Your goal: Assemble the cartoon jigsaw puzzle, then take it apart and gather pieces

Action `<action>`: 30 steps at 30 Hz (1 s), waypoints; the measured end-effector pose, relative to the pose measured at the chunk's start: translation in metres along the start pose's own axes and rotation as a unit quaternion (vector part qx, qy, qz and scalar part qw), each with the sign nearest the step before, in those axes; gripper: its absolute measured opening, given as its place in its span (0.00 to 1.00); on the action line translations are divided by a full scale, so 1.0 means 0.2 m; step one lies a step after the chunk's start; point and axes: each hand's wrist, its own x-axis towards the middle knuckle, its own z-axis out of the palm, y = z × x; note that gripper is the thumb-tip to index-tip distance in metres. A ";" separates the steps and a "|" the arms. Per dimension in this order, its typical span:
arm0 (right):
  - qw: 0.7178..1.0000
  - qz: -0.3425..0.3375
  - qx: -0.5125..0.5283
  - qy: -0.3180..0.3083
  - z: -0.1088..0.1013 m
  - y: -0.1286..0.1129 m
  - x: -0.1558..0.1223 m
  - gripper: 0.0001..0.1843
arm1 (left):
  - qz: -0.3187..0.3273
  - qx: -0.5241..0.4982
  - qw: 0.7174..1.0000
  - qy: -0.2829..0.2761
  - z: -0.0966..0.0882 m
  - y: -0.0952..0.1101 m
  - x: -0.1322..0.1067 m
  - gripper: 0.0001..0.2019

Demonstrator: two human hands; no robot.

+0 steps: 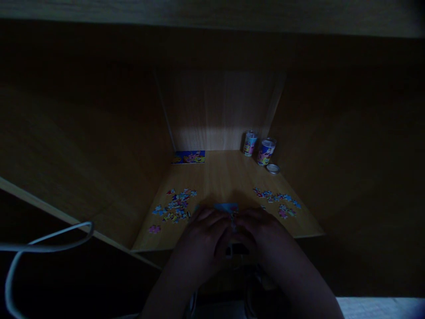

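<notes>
My left hand (207, 232) and my right hand (262, 230) meet at the front of the wooden shelf, fingers bent inward. Between their fingertips is a small, dim jigsaw piece (233, 220), with both hands closed on it. Just beyond the fingers, a joined blue strip of jigsaw puzzle (226, 207) lies flat, its near part hidden by my hands. Left of my left hand is a spread of loose jigsaw pieces (177, 204), with a pink piece (154, 229) apart from them. A second spread of pieces (277, 197) lies beyond my right hand, to its right.
Two clear-topped cartoon cans (250, 144) (266, 152) stand at the back right, a round metal lid (272, 169) beside them. A cartoon picture card (188, 157) lies at the back left. Wooden walls enclose the shelf (222, 175). A white cable (49, 248) loops at left.
</notes>
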 end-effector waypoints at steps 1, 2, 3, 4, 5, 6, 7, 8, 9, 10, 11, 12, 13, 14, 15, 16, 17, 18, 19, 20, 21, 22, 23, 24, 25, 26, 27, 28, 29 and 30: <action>1.000 0.002 -0.003 -0.008 -0.01 -0.01 -0.01 0.12 | 0.000 -0.006 1.000 -0.004 0.00 0.00 0.00 0.13; 1.000 0.004 -0.005 -0.015 -0.01 -0.01 -0.01 0.11 | 0.001 -0.012 1.000 -0.008 -0.01 0.00 0.00 0.13; 1.000 0.005 -0.006 -0.022 -0.02 -0.02 -0.02 0.11 | 0.002 -0.019 1.000 -0.013 -0.01 0.00 0.00 0.13; 1.000 0.005 -0.008 -0.027 -0.03 -0.03 -0.03 0.12 | 0.002 -0.025 1.000 -0.018 -0.01 0.00 -0.01 0.13; 0.999 0.005 -0.012 -0.030 -0.04 -0.04 -0.03 0.15 | 0.001 -0.034 0.999 -0.022 -0.02 0.00 -0.01 0.13; 0.999 0.005 -0.016 -0.032 -0.04 -0.04 -0.04 0.17 | 0.003 -0.043 0.999 -0.024 -0.02 0.00 -0.01 0.13; 0.999 0.005 -0.021 -0.033 -0.05 -0.05 -0.04 0.18 | 0.006 -0.052 0.998 -0.024 -0.03 0.00 -0.01 0.14; 0.999 0.005 -0.025 -0.033 -0.05 -0.05 -0.04 0.18 | 0.009 -0.061 0.998 -0.024 -0.03 0.00 -0.01 0.14; 0.999 0.003 -0.026 -0.032 -0.05 -0.06 -0.04 0.17 | 0.011 -0.068 0.997 -0.025 -0.03 0.00 -0.01 0.15; 0.999 0.001 -0.024 -0.030 -0.06 -0.06 -0.04 0.16 | 0.012 -0.073 0.997 -0.027 -0.04 -0.01 -0.02 0.15; 0.999 -0.004 -0.019 -0.029 -0.06 -0.06 -0.03 0.14 | 0.012 -0.074 0.997 -0.030 -0.04 -0.01 -0.02 0.15; 0.999 -0.010 -0.014 -0.029 -0.06 -0.06 -0.03 0.12 | 0.011 -0.072 0.997 -0.033 -0.04 -0.01 -0.02 0.15; 0.999 -0.017 -0.010 -0.027 -0.07 -0.06 -0.03 0.09 | 0.010 -0.069 0.997 -0.036 -0.04 -0.02 -0.02 0.15; 0.999 -0.024 -0.008 -0.025 -0.07 -0.06 -0.03 0.07 | 0.010 -0.066 0.997 -0.039 -0.03 -0.02 -0.02 0.15; 0.999 -0.029 -0.007 -0.023 -0.07 -0.06 -0.02 0.07 | 0.011 -0.063 0.997 -0.040 -0.03 -0.02 -0.03 0.16; 0.999 -0.033 -0.009 -0.018 -0.07 -0.05 -0.02 0.08 | 0.010 -0.060 0.997 -0.041 -0.03 -0.03 -0.03 0.17; 0.999 -0.036 -0.012 -0.010 -0.07 -0.05 -0.03 0.09 | 0.008 -0.057 0.998 -0.039 -0.02 -0.03 -0.03 0.18; 0.999 -0.037 -0.017 -0.001 -0.07 -0.04 -0.03 0.09 | 0.005 -0.054 0.998 -0.037 -0.02 -0.03 -0.03 0.19; 0.999 -0.037 -0.021 0.009 -0.07 -0.03 -0.03 0.09 | 0.002 -0.051 0.998 -0.035 -0.02 -0.03 -0.02 0.21; 0.999 -0.036 -0.024 0.021 -0.07 -0.03 -0.03 0.10 | 0.000 -0.047 0.998 -0.032 -0.02 -0.03 -0.02 0.22; 0.998 -0.033 -0.027 0.035 -0.07 -0.02 -0.04 0.10 | -0.001 -0.045 0.999 -0.030 -0.02 -0.03 -0.02 0.22; 0.998 -0.027 -0.030 0.053 -0.07 -0.01 -0.04 0.10 | 0.000 -0.042 0.999 -0.030 -0.02 -0.03 -0.02 0.21; 0.997 -0.018 -0.035 0.074 -0.07 0.00 -0.05 0.10 | 0.002 -0.040 0.999 -0.030 -0.01 -0.03 -0.02 0.20; 0.994 -0.004 -0.042 0.099 -0.07 0.02 -0.05 0.10 | 0.002 -0.039 0.999 -0.030 -0.01 -0.04 -0.03 0.19; 0.991 0.013 -0.051 0.126 -0.07 0.03 -0.05 0.09 | 0.003 -0.037 0.999 -0.029 -0.01 -0.04 -0.03 0.18; 0.987 0.032 -0.060 0.149 -0.07 0.05 -0.05 0.09 | 0.002 -0.036 0.999 -0.027 -0.01 -0.04 -0.03 0.18; 0.982 0.050 -0.070 0.167 -0.07 0.06 -0.04 0.09 | 0.002 -0.035 0.999 -0.024 0.00 -0.05 -0.03 0.19; 0.979 0.066 -0.079 0.177 -0.06 0.08 -0.04 0.09 | 0.002 -0.036 0.999 -0.023 0.00 -0.05 -0.04 0.19; 0.976 0.079 -0.089 0.181 -0.06 0.10 -0.03 0.09 | 0.002 -0.037 0.999 -0.024 0.00 -0.06 -0.04 0.19; 0.975 0.089 -0.096 0.181 -0.05 0.12 -0.03 0.09 | 0.002 -0.037 0.999 -0.026 0.01 -0.06 -0.04 0.19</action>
